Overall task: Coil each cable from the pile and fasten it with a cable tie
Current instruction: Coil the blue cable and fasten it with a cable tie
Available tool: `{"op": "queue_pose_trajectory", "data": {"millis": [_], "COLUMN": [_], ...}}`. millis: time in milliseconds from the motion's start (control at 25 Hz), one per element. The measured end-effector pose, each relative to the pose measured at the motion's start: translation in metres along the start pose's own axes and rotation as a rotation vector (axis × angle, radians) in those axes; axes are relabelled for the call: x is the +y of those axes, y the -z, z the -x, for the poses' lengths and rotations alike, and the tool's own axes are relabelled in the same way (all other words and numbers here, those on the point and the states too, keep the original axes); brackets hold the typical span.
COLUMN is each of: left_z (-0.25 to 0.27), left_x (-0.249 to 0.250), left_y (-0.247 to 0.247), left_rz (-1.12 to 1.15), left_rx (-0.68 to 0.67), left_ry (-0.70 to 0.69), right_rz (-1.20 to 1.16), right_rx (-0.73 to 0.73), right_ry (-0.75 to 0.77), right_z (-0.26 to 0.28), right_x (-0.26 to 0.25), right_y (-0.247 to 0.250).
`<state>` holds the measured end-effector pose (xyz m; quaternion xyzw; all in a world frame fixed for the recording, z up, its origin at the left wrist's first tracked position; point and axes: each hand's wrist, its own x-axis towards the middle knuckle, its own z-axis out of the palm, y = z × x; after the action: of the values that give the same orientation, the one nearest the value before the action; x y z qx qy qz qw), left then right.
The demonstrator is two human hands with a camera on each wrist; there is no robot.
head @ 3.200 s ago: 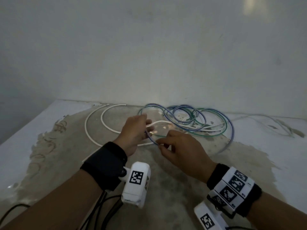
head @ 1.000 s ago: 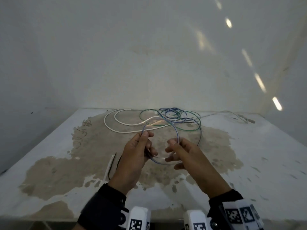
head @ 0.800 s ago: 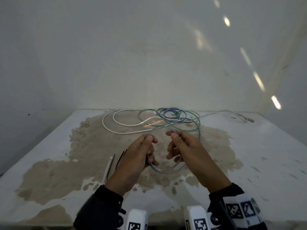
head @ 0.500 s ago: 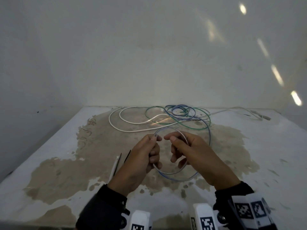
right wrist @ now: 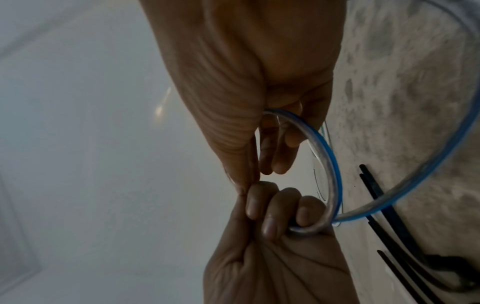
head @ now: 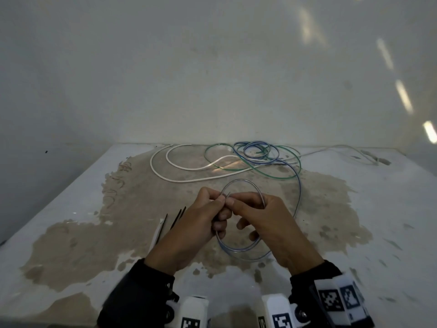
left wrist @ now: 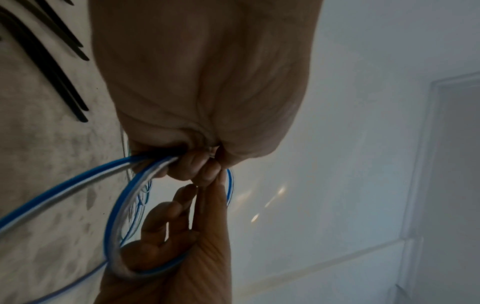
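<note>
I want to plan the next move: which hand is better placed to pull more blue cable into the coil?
Right hand, probably: the loose blue cable trails off on its side, while the left hand grips the gathered loops.

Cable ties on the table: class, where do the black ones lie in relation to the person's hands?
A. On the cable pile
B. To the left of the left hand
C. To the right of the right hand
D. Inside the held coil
B: the black cable ties lie on the table just left of the left hand, apart from the pile.
</note>
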<state>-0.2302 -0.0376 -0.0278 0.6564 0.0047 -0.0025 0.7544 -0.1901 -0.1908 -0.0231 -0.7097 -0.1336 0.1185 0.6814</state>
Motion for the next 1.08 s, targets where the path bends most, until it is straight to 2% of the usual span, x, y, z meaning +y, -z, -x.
{"op": "queue_pose_trajectory", "data": {"millis": [160,320,440,680,880,1080], "left_z": [-0.002,-0.002,-0.006,-0.010,-0.012,-0.012], "left_x": [-0.002,-0.006,-0.005,-0.002,-0.004,-0.005], "left_y": [-0.002,-0.005,-0.009,-0.005,-0.003,0.000], "left_rz": [0.088,0.160,0.187,0.080,-0.145,-0.273], "left_rx": [-0.032,-0.041,-0.023,-0.016,0.059,0.008], "left_ry": [0.054,0.071,0.070,0.096,0.028,0.003], "right_rz": [-0.056,-0.168,-0.126,0.061,0.025,0.014], "right_rx": [0.029,0.166,0.134,-0.018,0.018,0.012], "right_ry": [0.001,0.010,0.018,0.024,0.032,-0.006], "right_z": [-0.001,-0.010,-0.012,-0.017,-0.016,-0.014], "right_x": [0.001,0.004,0.002,-0.010,-0.001,-0.002], "right_y": [0.001,0.002,0.007,0.024,0.021,0.026]}}
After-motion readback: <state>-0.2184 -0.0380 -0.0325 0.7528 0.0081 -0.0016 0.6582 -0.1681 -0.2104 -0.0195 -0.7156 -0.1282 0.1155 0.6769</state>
